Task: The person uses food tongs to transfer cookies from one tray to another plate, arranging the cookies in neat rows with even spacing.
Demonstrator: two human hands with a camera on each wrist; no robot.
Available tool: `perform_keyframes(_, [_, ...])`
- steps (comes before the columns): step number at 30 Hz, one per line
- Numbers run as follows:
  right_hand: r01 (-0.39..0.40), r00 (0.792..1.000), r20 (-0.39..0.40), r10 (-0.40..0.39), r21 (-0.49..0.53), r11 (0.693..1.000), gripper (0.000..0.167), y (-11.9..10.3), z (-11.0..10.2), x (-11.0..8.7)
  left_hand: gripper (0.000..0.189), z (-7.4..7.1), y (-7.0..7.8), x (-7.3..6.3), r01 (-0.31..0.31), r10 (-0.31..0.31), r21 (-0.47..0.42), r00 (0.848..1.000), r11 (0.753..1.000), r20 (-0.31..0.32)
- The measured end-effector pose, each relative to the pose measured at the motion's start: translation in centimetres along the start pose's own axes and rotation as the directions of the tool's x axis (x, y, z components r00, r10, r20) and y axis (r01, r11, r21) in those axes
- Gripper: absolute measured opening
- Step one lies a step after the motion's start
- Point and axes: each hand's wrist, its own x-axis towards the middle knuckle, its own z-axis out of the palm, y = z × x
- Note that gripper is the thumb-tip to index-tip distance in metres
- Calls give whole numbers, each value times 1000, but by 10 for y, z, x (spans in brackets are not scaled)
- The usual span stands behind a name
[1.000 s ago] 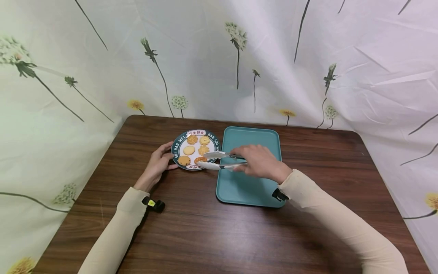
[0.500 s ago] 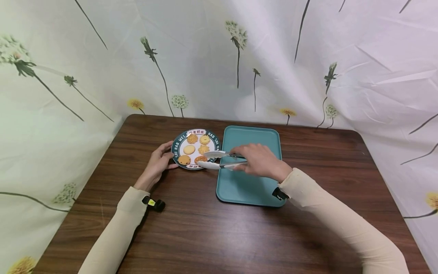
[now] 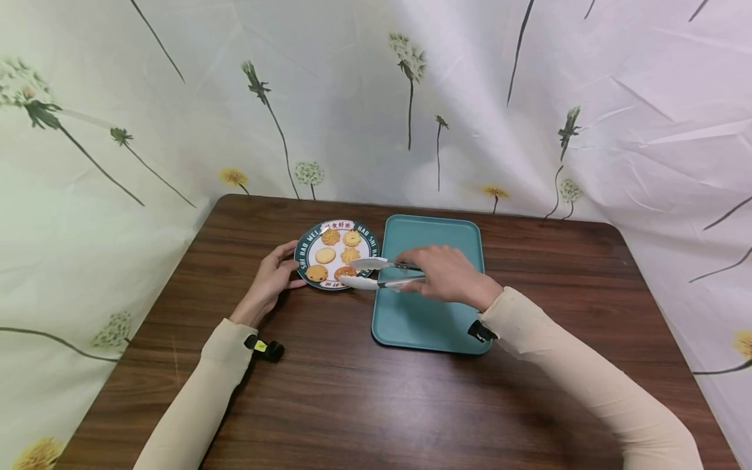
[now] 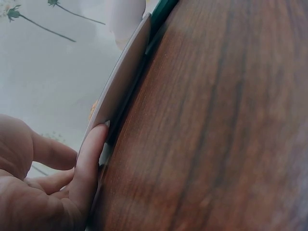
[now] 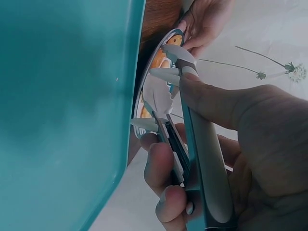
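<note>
My left hand (image 3: 267,279) holds the left rim of a round plate (image 3: 305,243) with a dark green lettered border. Several cookies (image 3: 326,255) of different shapes lie on it. In the left wrist view a finger (image 4: 90,159) reaches under the plate's edge (image 4: 120,79), which tilts up off the table. My right hand (image 3: 449,277) grips kitchen tongs (image 3: 360,282) with white heads, seen close up in the right wrist view with a grey-green handle (image 5: 204,159). The parted tong heads hang over the plate's lower right, overlapping a ring-shaped cookie (image 3: 344,272).
A teal rectangular tray (image 3: 435,230) lies right beside the plate, under my right hand and the tongs. Both stand on a dark wooden table (image 3: 352,391). A white curtain (image 3: 352,98) printed with dandelions hangs behind and along the sides.
</note>
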Motion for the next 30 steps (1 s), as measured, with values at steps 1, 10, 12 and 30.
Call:
perform_keyframes(1, [0, 1000, -1, 0, 1, 1000, 48, 0, 0, 0, 59, 0, 0, 0, -1, 1, -1, 1000, 1000, 0])
perform_keyframes(10, [-11, 1000, -1, 11, 4, 1000, 49, 0, -3, -2, 58, 1, 0, 2, -5, 5, -2, 1000, 1000, 1])
perform_keyframes(12, [-11, 1000, -4, 11, 3, 1000, 49, 0, -3, -2, 58, 0, 0, 2, -4, 4, -2, 1000, 1000, 3])
perform_keyframes(30, [-19, 993, -114, 20, 13, 1000, 56, 11, -1, -25, 59, -1, -1, 0, -5, 5, 7, 1000, 1000, 5])
